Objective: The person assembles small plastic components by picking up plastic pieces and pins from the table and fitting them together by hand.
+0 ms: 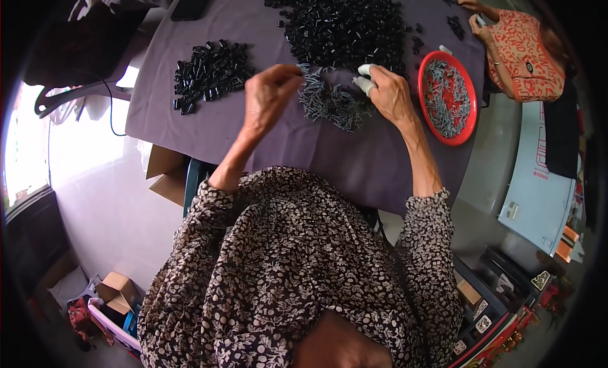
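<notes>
On the purple tablecloth before me lies a loose pile of small, thin grey screw-like pieces point(332, 105). My left hand point(269, 92) is at that pile's left edge, its fingers curled in together. Whatever is between those fingertips is hidden or too small to name. At the pile's right side is my right hand point(389, 92), with white covers on two fingertips. Its fingers are bent into a pinch, and I cannot make out what is in it. A big heap of shiny black small parts point(345, 29) lies just beyond both hands. A smaller heap of black parts point(209, 73) sits left of my left hand.
Right of my right hand stands a red oval tray point(474, 108) holding more grey pieces. At the far right another person's hands point(478, 16) work beside a few black parts point(455, 27). A dark flat object point(192, 4) lies at the table's far left. Cardboard point(168, 175) shows below the table.
</notes>
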The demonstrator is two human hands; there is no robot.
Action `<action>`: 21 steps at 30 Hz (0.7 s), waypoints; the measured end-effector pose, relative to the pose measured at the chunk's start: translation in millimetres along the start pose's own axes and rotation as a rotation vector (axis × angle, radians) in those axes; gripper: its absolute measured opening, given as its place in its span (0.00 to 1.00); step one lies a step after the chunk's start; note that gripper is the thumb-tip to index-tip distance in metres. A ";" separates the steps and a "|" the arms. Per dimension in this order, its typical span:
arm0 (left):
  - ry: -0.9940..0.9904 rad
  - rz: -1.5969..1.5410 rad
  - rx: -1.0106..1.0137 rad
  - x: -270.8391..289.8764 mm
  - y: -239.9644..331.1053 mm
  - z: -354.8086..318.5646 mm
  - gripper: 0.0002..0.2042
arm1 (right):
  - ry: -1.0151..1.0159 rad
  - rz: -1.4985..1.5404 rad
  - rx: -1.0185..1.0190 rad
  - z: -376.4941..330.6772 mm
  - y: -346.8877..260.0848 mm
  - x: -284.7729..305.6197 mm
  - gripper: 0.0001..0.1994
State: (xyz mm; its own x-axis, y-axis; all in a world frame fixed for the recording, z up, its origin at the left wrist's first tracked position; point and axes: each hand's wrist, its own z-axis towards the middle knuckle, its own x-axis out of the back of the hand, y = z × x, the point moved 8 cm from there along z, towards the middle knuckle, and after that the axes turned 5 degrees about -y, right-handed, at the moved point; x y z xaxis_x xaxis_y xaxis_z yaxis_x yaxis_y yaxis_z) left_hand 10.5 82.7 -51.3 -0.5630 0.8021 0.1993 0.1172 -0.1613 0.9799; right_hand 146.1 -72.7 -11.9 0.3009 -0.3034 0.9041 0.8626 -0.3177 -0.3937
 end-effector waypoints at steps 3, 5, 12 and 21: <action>0.128 0.314 -0.141 40.0 6.3 -2.7 0.07 | 0.083 -0.082 0.040 12.0 11.7 -21.1 0.07; 0.172 0.428 -0.128 57.7 1.6 -5.6 0.07 | 0.075 -0.163 0.075 16.5 9.1 -26.3 0.03; 0.278 0.706 -0.244 65.3 15.7 -8.8 0.09 | -0.021 -0.154 0.086 16.5 5.4 -33.9 0.04; -0.485 -0.456 0.267 -71.4 26.8 17.1 0.13 | 0.039 0.083 0.136 18.9 -47.1 37.9 0.05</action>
State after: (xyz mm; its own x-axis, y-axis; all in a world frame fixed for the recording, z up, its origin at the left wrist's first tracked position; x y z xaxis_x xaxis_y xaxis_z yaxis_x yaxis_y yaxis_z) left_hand 67.9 31.0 -39.3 -0.1838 0.9312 -0.3148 0.1881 0.3477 0.9186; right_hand 124.6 -52.3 44.0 0.3595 -0.3585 0.8615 0.8834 -0.1665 -0.4380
